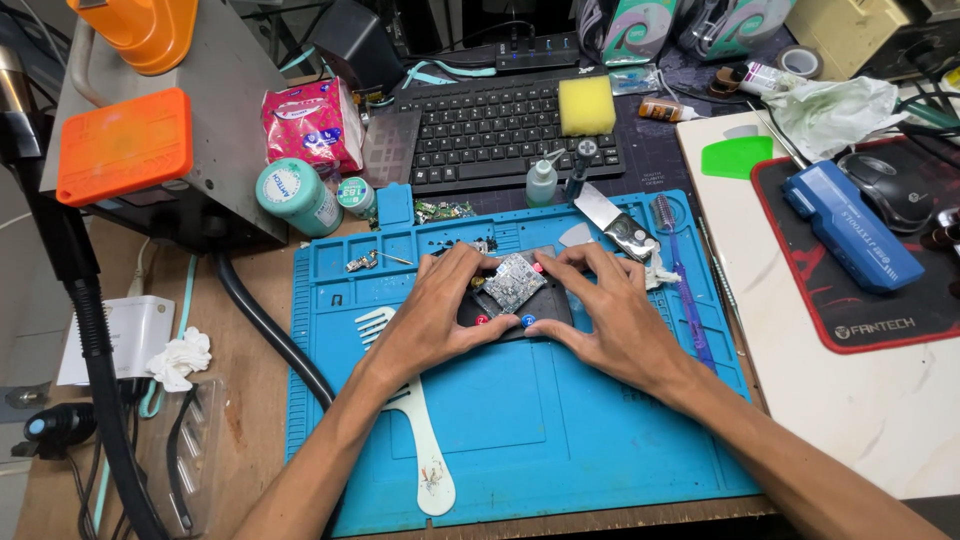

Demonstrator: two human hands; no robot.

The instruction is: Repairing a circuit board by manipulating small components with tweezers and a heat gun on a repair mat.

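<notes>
Cluttered with tools, the wooden desk [240, 400] carries a blue silicone work mat [520, 420], where the left hand [435, 315] and right hand [610, 315] press fingertips against a small grey square circuit board [514, 282]. It lies flat, turned diamond-wise, on a black holder plate [545, 305] with coloured pegs, before a black keyboard [490, 130].

Bright, even overhead light fills the bench, with soft short shadows under both forearms. Focus is sharp at centre; edges bow slightly, and the far top corners sit dimmer.
</notes>
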